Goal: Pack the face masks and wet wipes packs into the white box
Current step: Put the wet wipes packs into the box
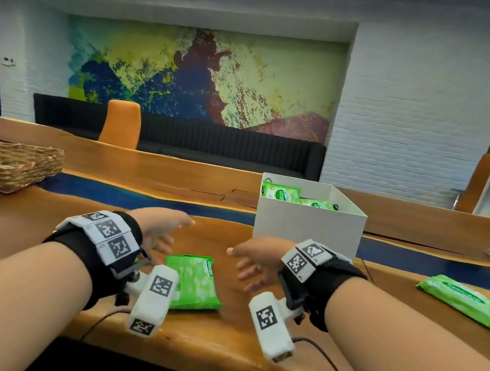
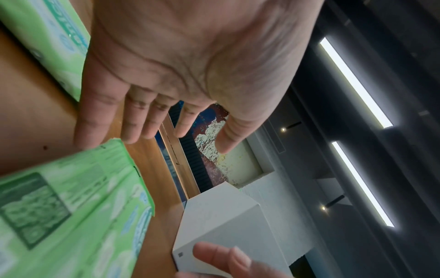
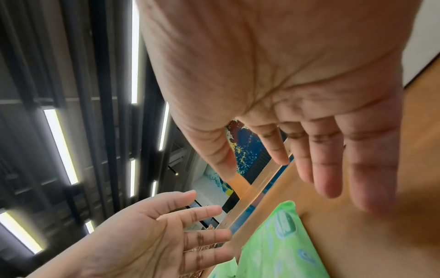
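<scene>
Hands hover wide and empty over the tabletop (image 1: 36, 235): left hand (image 1: 159, 229) and right hand (image 1: 253, 258) flank a wipes pack (image 1: 198, 280) lying flat. Best to clamp its long edges from both sides, lift level, then lower it into the box (image 1: 308, 224), beside packs already inside.

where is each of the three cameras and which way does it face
Head: worn on the head, facing forward and down at the table; shows both forearms, left hand and right hand.
Left wrist: looks along the left palm at the white box.
Right wrist: looks along the right palm toward the left hand.
All three share the green wipes pack lying between the hands.
</scene>
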Action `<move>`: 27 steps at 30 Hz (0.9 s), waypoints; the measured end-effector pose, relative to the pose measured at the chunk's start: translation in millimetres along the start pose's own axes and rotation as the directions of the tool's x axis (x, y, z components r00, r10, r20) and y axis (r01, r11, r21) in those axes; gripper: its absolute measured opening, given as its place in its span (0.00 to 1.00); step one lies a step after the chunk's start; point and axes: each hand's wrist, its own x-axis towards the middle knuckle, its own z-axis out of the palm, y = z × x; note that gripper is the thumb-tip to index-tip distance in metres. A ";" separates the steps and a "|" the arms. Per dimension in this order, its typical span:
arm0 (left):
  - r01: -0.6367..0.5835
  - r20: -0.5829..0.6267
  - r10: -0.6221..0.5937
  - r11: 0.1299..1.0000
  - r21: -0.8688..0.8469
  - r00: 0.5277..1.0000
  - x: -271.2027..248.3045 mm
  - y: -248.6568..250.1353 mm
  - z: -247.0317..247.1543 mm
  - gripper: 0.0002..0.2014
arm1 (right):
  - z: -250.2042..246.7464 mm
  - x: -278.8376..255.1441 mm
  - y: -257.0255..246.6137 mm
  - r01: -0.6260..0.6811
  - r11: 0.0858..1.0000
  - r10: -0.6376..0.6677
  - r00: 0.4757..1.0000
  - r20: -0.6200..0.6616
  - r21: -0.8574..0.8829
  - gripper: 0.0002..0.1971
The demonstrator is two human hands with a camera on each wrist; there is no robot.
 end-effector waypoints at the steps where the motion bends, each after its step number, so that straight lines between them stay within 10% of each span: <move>1: 0.007 0.006 -0.007 1.000 0.010 1.000 0.6 -2.4 1.2 0.29 | 3.6 4.0 1.0 -0.027 1.000 0.027 1.000 0.010 -0.001 0.23; 20: 0.058 0.018 -0.057 0.997 -0.053 0.998 9.4 -1.5 30.4 0.33 | 23.8 24.9 1.5 -0.064 0.960 0.047 0.997 0.067 0.272 0.04; 27: 0.053 0.032 -0.051 0.997 -0.053 0.998 14.1 -3.4 39.8 0.29 | 26.8 36.0 4.4 -0.126 0.986 0.128 0.992 -0.006 0.111 0.08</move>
